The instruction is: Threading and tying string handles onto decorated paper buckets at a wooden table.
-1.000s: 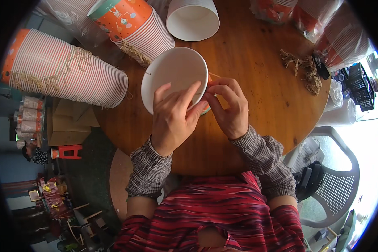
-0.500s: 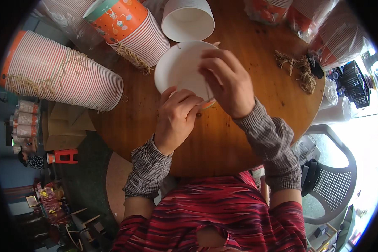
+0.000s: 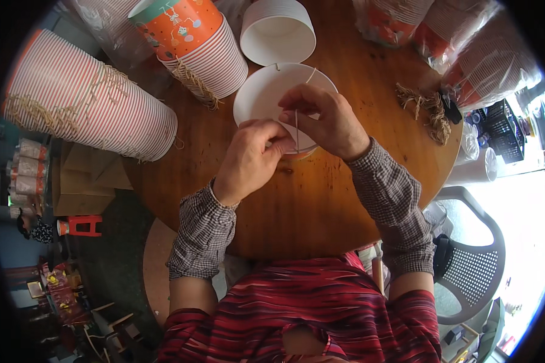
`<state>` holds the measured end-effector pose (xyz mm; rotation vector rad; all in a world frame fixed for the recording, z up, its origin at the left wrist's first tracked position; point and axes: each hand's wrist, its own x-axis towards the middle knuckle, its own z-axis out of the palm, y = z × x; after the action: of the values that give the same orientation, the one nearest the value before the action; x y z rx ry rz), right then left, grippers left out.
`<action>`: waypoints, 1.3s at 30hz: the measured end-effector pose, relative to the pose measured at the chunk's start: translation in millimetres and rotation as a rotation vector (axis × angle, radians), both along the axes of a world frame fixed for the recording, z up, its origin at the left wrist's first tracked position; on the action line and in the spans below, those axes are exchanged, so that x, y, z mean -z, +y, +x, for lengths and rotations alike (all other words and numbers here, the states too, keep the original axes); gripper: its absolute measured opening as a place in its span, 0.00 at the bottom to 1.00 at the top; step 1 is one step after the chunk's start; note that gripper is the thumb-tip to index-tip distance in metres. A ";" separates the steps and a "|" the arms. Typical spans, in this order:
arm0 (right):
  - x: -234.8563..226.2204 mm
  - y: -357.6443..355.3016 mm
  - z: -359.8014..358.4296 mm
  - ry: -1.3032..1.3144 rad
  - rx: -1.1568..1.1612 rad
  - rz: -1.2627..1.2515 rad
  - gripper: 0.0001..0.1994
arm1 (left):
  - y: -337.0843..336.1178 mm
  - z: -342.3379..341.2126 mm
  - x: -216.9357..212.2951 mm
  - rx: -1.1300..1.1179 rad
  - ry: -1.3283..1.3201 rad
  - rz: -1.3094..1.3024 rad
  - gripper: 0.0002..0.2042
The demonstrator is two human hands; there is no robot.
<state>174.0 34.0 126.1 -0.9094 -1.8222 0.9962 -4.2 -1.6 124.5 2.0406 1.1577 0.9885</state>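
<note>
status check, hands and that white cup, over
Left hand gripping the white paper cup at its near edge. Right hand pinching thin string over the cup. Stacked cups close behind, not blocking.

The one camera sits on the person's head. It looks straight down, close over the round wooden table [image 3: 321,199]

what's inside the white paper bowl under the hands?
The white paper bowl shows a bare white inside, with thin string running across its rim. The right hand and left hand cover its near part, so nothing there can be seen.
</note>
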 end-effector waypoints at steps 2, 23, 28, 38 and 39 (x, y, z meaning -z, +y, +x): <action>2.0 2.9 1.9 0.050 -0.036 -0.047 0.09 | 5.3 0.3 -2.2 -0.095 -0.156 -0.167 0.04; 2.8 21.4 -18.2 0.133 0.226 -0.083 0.07 | 41.0 4.8 11.1 0.034 -0.459 -0.191 0.11; 7.5 29.4 -20.7 0.138 0.284 0.001 0.08 | 53.4 -11.1 6.1 0.078 -0.382 -0.209 0.08; -3.4 39.4 -12.2 0.210 0.185 -0.165 0.07 | 47.5 -12.2 0.7 0.101 -0.315 -0.190 0.07; -4.6 42.3 -10.0 0.367 0.084 -0.201 0.08 | 48.5 -13.3 2.1 0.101 -0.312 -0.187 0.07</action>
<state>164.0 76.2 130.7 -0.8489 -1.3858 1.2194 -17.5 46.9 122.4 1.7090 0.9358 1.0612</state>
